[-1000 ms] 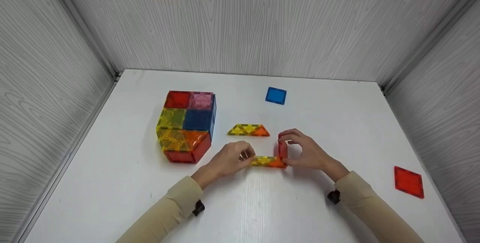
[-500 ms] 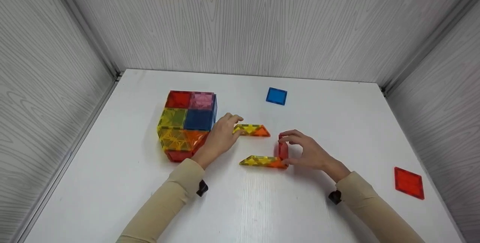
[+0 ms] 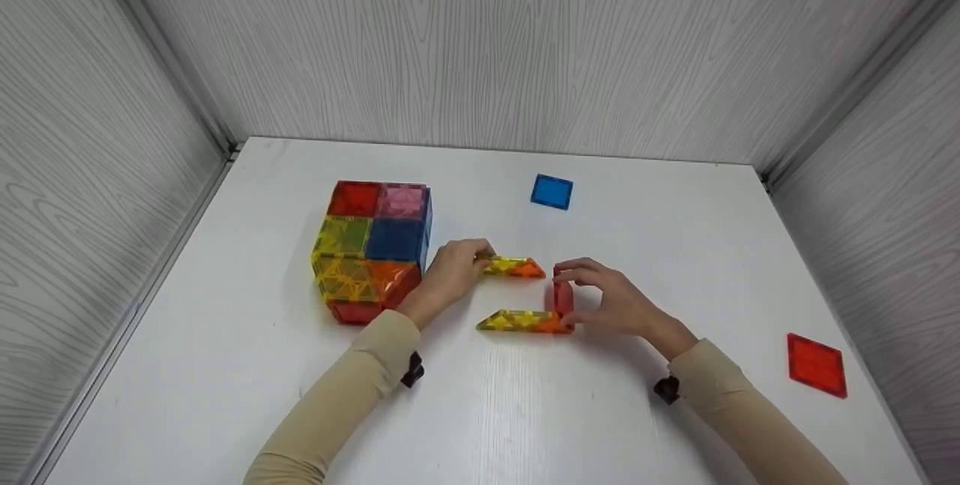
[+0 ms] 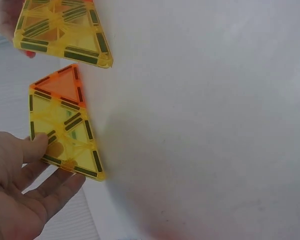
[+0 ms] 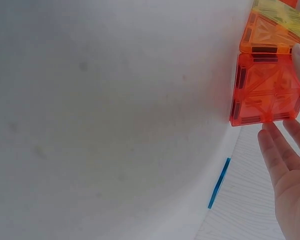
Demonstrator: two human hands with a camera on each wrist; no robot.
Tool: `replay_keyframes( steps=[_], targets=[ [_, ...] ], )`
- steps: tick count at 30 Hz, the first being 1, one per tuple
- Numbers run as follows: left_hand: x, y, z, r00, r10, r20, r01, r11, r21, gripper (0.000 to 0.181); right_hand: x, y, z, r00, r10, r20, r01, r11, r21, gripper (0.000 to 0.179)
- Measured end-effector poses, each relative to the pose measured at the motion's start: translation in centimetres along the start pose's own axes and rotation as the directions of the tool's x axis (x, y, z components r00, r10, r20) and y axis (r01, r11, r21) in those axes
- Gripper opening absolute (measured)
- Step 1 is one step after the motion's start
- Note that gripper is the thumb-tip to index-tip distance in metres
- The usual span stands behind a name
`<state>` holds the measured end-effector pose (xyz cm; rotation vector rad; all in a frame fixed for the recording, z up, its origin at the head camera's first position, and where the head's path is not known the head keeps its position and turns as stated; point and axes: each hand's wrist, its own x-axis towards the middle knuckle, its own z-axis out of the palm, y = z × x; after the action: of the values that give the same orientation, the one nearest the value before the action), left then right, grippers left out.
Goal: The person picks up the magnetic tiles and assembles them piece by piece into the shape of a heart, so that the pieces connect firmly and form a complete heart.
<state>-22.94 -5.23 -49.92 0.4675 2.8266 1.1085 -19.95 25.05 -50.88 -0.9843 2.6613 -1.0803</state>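
My left hand (image 3: pixel 450 271) pinches the left end of a yellow-and-orange magnetic tile panel (image 3: pixel 514 267). In the left wrist view the thumb lies on one face of this panel (image 4: pixel 65 120) and the fingers are behind it. Closer to me, a second yellow-and-orange panel (image 3: pixel 521 321) stands on its long edge. A red square magnetic tile (image 3: pixel 562 297) stands upright, meeting that second panel's orange end at a corner. My right hand (image 3: pixel 619 305) holds the red tile between thumb and fingers at its near and far edges. The left panel and the red tile are apart.
Left of my hands stands a multicoloured block of magnetic tiles (image 3: pixel 371 245), close to my left wrist. A blue square tile (image 3: pixel 552 191) lies flat at the back. Another red square tile (image 3: pixel 817 365) lies near the right edge of the white table (image 3: pixel 187 365).
My left hand has let go of the near panel, moved to the far one and gripped its left end. That panel has shifted slightly right. My right hand stays on the red tile.
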Motion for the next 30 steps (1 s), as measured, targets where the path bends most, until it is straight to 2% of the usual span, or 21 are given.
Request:
replay_keyframes(
  steps=[6,13,17,25,30],
  targets=[
    [-0.5,0.8,0.7,0.999,0.028,0.032,-0.028,1.0,-0.005,0.016,0.0,0.0,-0.1,1.0,-0.024,-0.006,0.024,1.0,-0.02,0.059],
    [-0.8,1.5,1.4,0.996,0.055,0.065,-0.053,0.998,-0.02,0.017,0.2,0.0,0.0,1.0,0.012,0.004,-0.012,1.0,-0.014,0.059],
    [-0.8,1.5,1.5,0.997,0.064,0.045,-0.064,0.998,-0.013,0.017,0.3,-0.1,0.1,1.0,0.02,0.016,-0.021,1.0,0.007,0.06],
    [-0.9,0.9,1.4,0.999,0.036,0.029,-0.034,0.997,-0.064,0.016,0.3,0.0,0.2,0.999,0.036,0.024,-0.036,0.999,-0.011,0.06],
    [-1.1,0.2,1.3,1.0,0.003,0.005,-0.003,0.997,-0.071,0.013,-0.8,0.2,-0.4,0.998,0.054,-0.019,-0.055,0.998,-0.031,0.063]
  ],
)
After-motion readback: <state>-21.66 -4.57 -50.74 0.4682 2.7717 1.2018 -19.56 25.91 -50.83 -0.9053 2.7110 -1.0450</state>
